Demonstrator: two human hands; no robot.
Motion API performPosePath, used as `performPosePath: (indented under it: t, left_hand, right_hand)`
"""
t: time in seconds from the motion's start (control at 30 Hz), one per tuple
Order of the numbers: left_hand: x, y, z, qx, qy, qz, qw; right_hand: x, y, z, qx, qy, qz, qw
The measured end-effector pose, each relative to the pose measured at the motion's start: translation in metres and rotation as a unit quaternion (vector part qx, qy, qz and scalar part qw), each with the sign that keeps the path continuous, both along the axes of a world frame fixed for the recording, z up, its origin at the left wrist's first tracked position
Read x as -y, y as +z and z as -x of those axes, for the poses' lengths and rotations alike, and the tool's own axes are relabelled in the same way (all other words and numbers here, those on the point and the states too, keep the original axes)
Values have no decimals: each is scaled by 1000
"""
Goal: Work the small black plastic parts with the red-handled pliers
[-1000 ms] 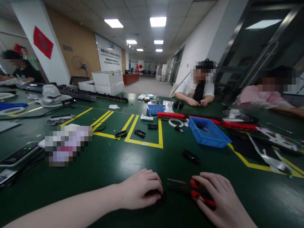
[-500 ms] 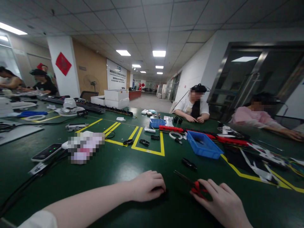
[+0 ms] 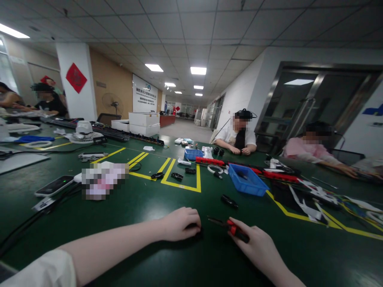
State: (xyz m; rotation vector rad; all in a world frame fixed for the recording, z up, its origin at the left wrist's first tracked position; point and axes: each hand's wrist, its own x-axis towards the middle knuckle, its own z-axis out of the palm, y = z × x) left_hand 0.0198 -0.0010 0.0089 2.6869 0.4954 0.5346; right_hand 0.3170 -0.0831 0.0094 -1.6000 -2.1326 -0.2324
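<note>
My left hand rests on the green table near its front edge, fingers curled over a small black part that is mostly hidden under them. Just to its right, my right hand is closed round the red handles of a pair of pliers. The dark jaws point left towards my left hand, a short gap away. A loose black part lies on the table a little beyond both hands.
A blue tray and a smaller blue box stand further back, with a red-and-black strip behind them. Yellow tape lines frame small black parts. A phone lies left. Other people sit at the far right and far left.
The view has tilted upward. My right hand has closed on the pliers, lifted them and drawn nearer to my left hand, which stays curled on the black part.
</note>
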Motion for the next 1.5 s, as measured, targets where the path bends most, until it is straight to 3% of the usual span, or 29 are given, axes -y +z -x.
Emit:
performPosePath:
  t: [0.1,0.27,0.57,0.77,0.97,1.17,1.5]
  left_hand:
    - [0,-2,0,8,9,10,1000]
    - [1,-1,2,2,6,20,1000]
    - [1,1,2,-4,8,-13,1000]
    - [0,1,5,-12,16,-17,1000]
    - [-2,5,10,-4,20,-62,998]
    - [-2,4,13,40,20,-83,996]
    - [-1,0,12,11,45,-74,996]
  right_hand:
    - [-1,4,4,3,-31,39,999]
    - [-7,10,9,15,-10,37,999]
    - [-9,11,11,-32,-7,127,991]
    - [-16,1,2,39,18,72,996]
    - [-35,-18,-16,104,78,-74,989]
    - [-33,-16,-14,121,100,-95,983]
    - [-24,-4,-5,126,132,-97,978]
